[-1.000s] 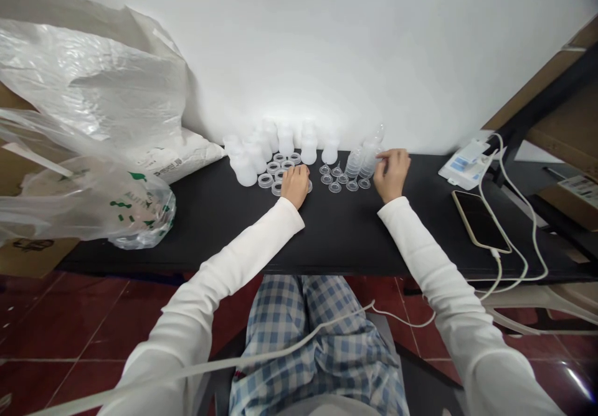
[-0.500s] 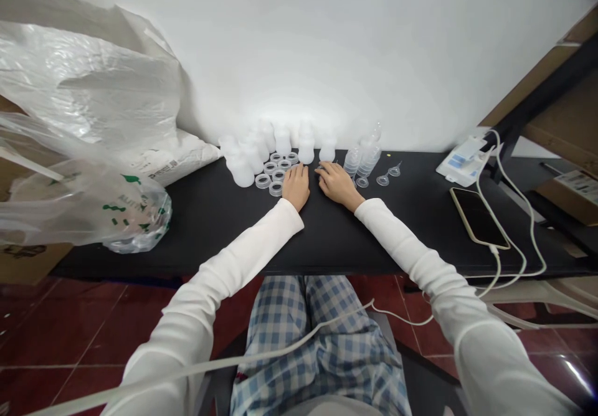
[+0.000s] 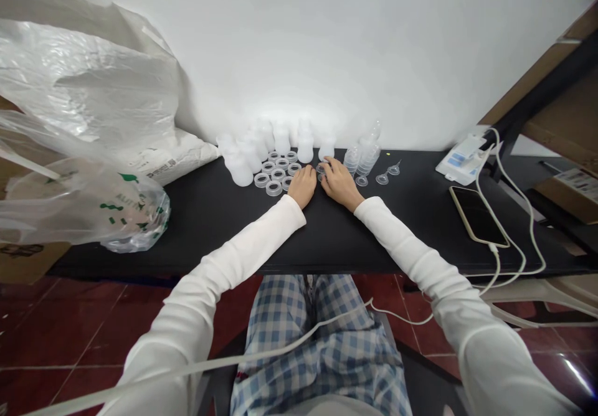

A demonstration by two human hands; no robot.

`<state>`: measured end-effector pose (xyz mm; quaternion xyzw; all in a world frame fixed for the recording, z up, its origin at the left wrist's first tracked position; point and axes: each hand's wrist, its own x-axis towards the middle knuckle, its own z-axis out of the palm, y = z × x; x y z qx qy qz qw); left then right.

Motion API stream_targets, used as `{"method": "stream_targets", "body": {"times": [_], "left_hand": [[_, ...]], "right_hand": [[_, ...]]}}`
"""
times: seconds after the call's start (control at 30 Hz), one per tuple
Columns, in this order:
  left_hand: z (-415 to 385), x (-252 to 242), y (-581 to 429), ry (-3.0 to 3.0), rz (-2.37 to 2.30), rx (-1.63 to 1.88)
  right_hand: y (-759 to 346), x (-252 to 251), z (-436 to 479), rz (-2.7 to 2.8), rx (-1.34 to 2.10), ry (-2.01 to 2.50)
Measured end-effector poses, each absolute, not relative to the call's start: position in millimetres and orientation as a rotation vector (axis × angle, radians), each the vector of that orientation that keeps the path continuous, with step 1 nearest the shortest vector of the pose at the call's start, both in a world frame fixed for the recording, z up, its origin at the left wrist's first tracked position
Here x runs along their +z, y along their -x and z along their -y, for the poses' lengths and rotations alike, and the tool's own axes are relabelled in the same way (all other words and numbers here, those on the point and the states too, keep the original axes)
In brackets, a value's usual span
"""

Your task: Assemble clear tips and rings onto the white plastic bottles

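Note:
My left hand [image 3: 303,185] rests on the black table with its fingers stretched forward, against the right edge of a cluster of white bottle rings [image 3: 274,187]. Just across a narrow gap, my right hand [image 3: 341,184] has its fingers apart and extended. Its fingertips touch or nearly touch small clear pieces [image 3: 320,168], which look like bottle nipples and are partly covered by the fingers. Behind the hands, white bottles [image 3: 305,142] stand along the wall. Right of my right hand are stacked clear domed caps [image 3: 369,157] and loose clear nipples [image 3: 382,179].
A large white plastic sack [image 3: 107,92] and a clear bag with green print [image 3: 135,210] take up the left side. On the right lie a phone [image 3: 479,215] on a charging cable and a white power strip [image 3: 462,162]. A white cable [image 3: 280,350] crosses my lap.
My left hand has shifted slightly right, away from the rings, uncovering more of them. My right hand has moved a little right, with its fingers farther forward over the small clear pieces.

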<state>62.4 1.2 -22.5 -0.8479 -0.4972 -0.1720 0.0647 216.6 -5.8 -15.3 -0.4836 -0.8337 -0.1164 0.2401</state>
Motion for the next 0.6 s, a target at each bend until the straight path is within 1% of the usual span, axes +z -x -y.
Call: {"method": "stream_targets", "body": {"times": [0.17,0.27,0.43,0.6], "left_hand": [[-1.5,-28.0,-60.5,2.615,1.479,-0.487],[-1.0,-27.0,-59.4,2.636,1.485,-0.460],[0.1,-24.9,-57.1,2.676,1.477,-0.423],[-1.3,-24.5,-53.5,2.691,1.440,-0.400]], "right_hand": [[-218.2,-2.6,16.7,2.120,-0.417,1.403],[-219.3,1.0,20.1,2.197,-0.447,1.343],[-215.3,-4.8,20.5,2.492,-0.304,1.207],[-213.2,-4.5,20.2,2.531,-0.253,1.285]]}}
